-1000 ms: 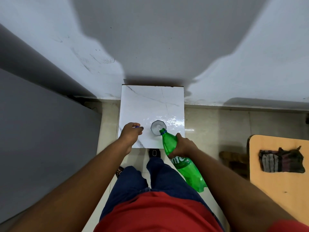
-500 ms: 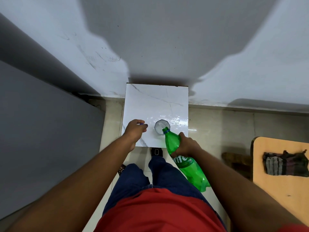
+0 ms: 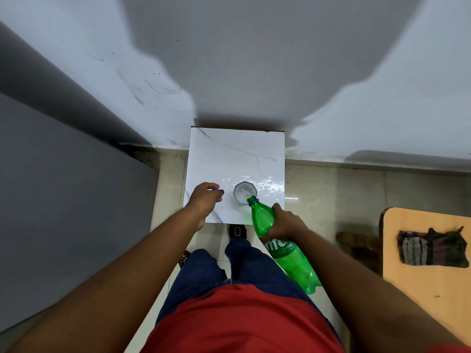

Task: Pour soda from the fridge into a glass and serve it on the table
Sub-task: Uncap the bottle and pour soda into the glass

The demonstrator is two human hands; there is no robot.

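Midway through the pour: green soda bottle (image 3: 277, 240) grasped in right hand (image 3: 285, 221), tipped with its mouth over the rim of the glass (image 3: 244, 192) just beyond, left hand (image 3: 205, 197) curled around what looks like the cap beside it on the white surface (image 3: 237, 154); capping and serving still ahead.

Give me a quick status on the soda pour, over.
Right hand gripping green soda bottle, tilted, mouth at rim of glass. Left hand closed on a small cap, resting on white marble table. Nothing blocking the glass.
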